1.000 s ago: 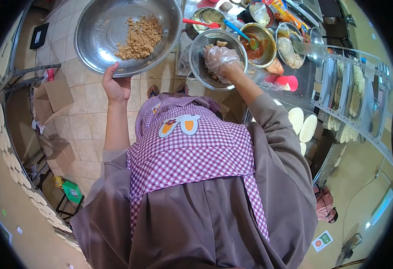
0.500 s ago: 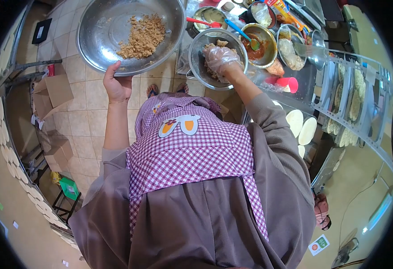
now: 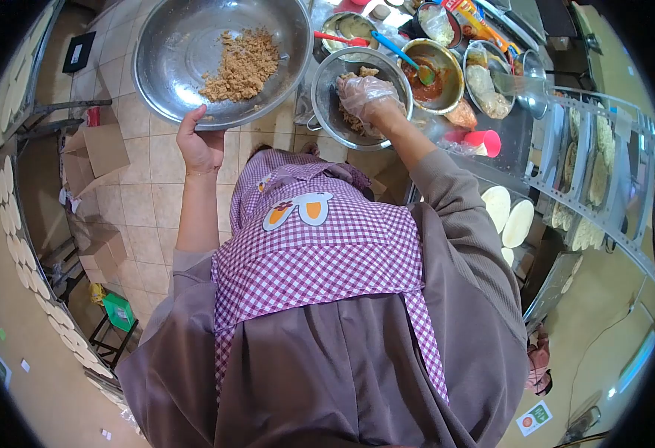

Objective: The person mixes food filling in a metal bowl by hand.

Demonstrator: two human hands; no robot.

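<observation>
Two bowls are engaged. The large steel bowl, carrying brown crumbly filling, has been shifted slightly rightward, toward the smaller bowl; the left hand is clamped on its rim. The gloved right hand remains inside the smaller bowl at the desk edge, fingers curled on mixture.

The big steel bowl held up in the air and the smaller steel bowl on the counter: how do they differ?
The big steel bowl is wider and shallower than the smaller steel bowl. The bare left hand holds the big bowl by its rim over the tiled floor; the smaller one sits on the counter with the plastic-gloved right hand inside it. Both are shiny metal and hold brown crumbly filling.
</observation>
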